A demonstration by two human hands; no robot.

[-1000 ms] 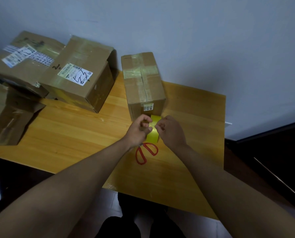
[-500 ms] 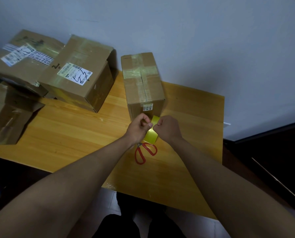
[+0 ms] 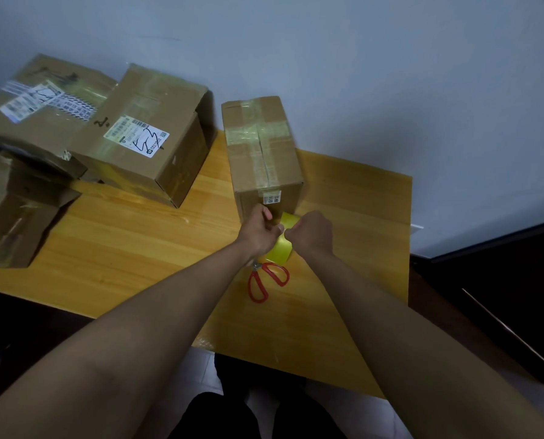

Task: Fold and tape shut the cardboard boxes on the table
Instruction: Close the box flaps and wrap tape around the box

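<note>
A tall narrow cardboard box stands on the wooden table, its top flaps closed under strips of clear tape. Just in front of its near face I hold a yellow roll of tape between both hands. My left hand grips the roll's left side with curled fingers. My right hand grips the right side, thumb and fingers pinched near the roll's top edge. Most of the roll is hidden by my hands.
Red-handled scissors lie on the table right under my wrists. A taped box with a white label sits left of the narrow box, another labelled box behind it, and an open-flapped box at the far left. The wall is close behind.
Both hands with the tape roll have drifted slightly up toward the box's near face and closed together. The boxes and scissors have not moved.
</note>
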